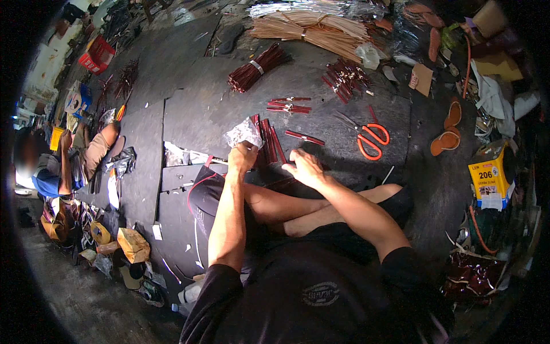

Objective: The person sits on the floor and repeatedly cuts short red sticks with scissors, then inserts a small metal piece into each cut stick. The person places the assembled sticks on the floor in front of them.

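Note:
My left hand (243, 156) is closed around a crumpled whitish plastic bag (242, 132); what the bag contains is too blurred to tell. Right beside it lie several glossy dark red strips (269, 140) in a row on the black floor mat. My right hand (307, 169) hovers at the near end of these strips, thumb and forefinger apart, nothing seen between them. Farther off are a single dark red strip (305, 138) with a pale mark in its middle and a small group of similar strips (289, 106).
Orange-handled scissors (373, 140) lie open to the right. Beyond are a tied dark red bundle (258, 67), a loose strip pile (346, 79) and tan strips (309, 31). Orange sandals (447, 137) and a yellow box (491, 175) sit at right. Another person (63, 160) sits at far left.

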### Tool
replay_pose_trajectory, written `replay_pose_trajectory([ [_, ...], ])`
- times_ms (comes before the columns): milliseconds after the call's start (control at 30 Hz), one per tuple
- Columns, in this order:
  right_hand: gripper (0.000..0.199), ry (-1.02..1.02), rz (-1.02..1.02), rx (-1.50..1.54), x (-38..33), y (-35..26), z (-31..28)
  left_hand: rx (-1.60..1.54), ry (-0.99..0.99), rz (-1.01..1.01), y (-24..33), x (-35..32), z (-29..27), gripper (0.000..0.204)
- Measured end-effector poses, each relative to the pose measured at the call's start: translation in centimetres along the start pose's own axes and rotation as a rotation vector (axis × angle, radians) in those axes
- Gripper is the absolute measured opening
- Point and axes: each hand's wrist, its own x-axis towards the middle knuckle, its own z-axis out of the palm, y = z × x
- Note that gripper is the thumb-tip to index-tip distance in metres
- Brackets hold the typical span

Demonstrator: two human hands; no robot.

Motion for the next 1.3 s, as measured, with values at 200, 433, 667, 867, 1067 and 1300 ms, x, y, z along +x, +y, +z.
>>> replay_pose_trajectory([
  [200,0.038,0.065,-0.114,-0.191,0.6,0.4,2.3,-0.143,-0.110,0.005,0.1,-0.1,0.8,0.033],
  [433,0.020,0.192,0.069,-0.173,0.6,2.8,0.9,-0.059,-0.188,0.132,0.9,-0.3,1.7,0.034],
  [667,0.019,0.044,-0.176,-0.257,-0.3,-1.0,-10.0,-0.874,-0.538,-0.142,6.2,0.4,1.1,0.069],
  [867,0.016,0.114,0.023,0.339,-1.5,-0.2,-10.0,-1.434,-0.481,-0.050,5.7,0.3,4.8,0.027],
  [1067,0.007,0.049,0.391,1.023,-0.9,6.0,-5.3,-1.428,-0.365,-0.137,4.7,0.5,4.7,0.022],
  [1300,0.010,0.130,0.410,0.955,-0.6,6.4,-5.5,-1.348,-0.242,-0.153,2.7,2.2,7.0,0.021],
])
